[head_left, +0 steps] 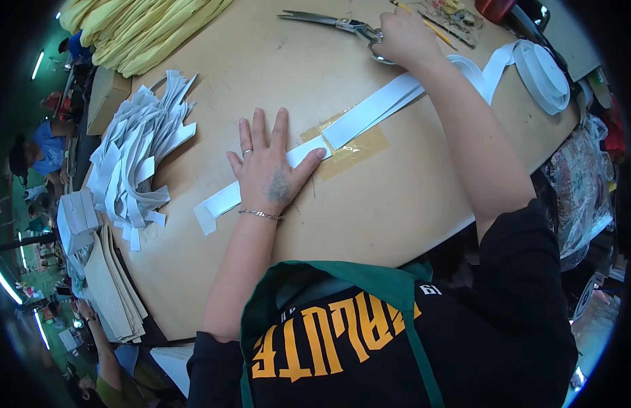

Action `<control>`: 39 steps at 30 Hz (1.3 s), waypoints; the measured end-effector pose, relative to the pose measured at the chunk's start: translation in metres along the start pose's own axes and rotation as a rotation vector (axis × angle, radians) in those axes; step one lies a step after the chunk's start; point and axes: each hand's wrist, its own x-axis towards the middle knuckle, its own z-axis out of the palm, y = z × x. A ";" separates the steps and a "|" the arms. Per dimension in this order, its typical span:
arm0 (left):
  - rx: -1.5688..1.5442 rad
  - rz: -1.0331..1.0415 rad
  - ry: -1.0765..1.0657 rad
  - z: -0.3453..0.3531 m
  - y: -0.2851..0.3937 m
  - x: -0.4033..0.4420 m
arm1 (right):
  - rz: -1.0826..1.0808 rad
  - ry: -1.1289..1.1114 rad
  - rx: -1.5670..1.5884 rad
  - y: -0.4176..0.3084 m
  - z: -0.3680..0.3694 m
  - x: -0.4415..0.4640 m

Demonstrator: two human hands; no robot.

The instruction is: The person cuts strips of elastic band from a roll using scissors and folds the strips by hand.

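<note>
My left hand (266, 170) lies flat with its fingers spread, pressing a white strip (224, 200) onto the table. Its thumb reaches to the strip's end, beside brown tape (360, 153) stuck to the tabletop. Across that tape lies a doubled white band (373, 112), running up to the right under my right forearm. At the far side of the table, my right hand (408, 39) is closed at the handles of metal scissors (343, 24), whose blades point left. The fingers on the handles are partly hidden.
A pile of cut white strips (135, 153) sits on the left, with yellow cloth (145, 30) behind it. A rolled white band (540, 78) and a pencil (434, 30) lie at the right. Stacked card sheets (111, 292) stand at the left edge; other people are beyond.
</note>
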 end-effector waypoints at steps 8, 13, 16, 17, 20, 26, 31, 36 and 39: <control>-0.005 0.002 -0.025 -0.002 0.000 0.000 | 0.050 -0.283 -0.102 0.002 -0.006 0.025; -0.053 -0.007 -0.032 0.001 -0.004 -0.001 | -0.618 -0.006 0.465 -0.042 0.009 -0.067; -0.080 -0.006 -0.031 0.001 -0.005 -0.001 | -0.676 -0.211 0.445 -0.061 0.022 -0.100; -0.090 -0.009 -0.032 0.001 -0.005 -0.001 | -0.678 -0.249 0.426 -0.062 0.022 -0.104; -0.119 -0.016 -0.006 0.002 -0.006 -0.001 | -0.646 -0.284 0.361 -0.068 0.024 -0.105; -0.190 -0.003 0.062 0.004 -0.006 -0.002 | -0.452 -0.572 0.119 -0.096 0.000 -0.089; -0.297 0.034 0.207 0.011 -0.012 -0.005 | -0.485 -0.528 -0.003 -0.112 -0.001 -0.092; -0.612 0.310 0.297 0.011 -0.033 -0.016 | -0.555 -0.397 0.237 -0.100 0.002 -0.111; -0.396 0.387 0.140 -0.019 -0.042 -0.045 | -0.496 -0.402 0.384 -0.099 -0.001 -0.125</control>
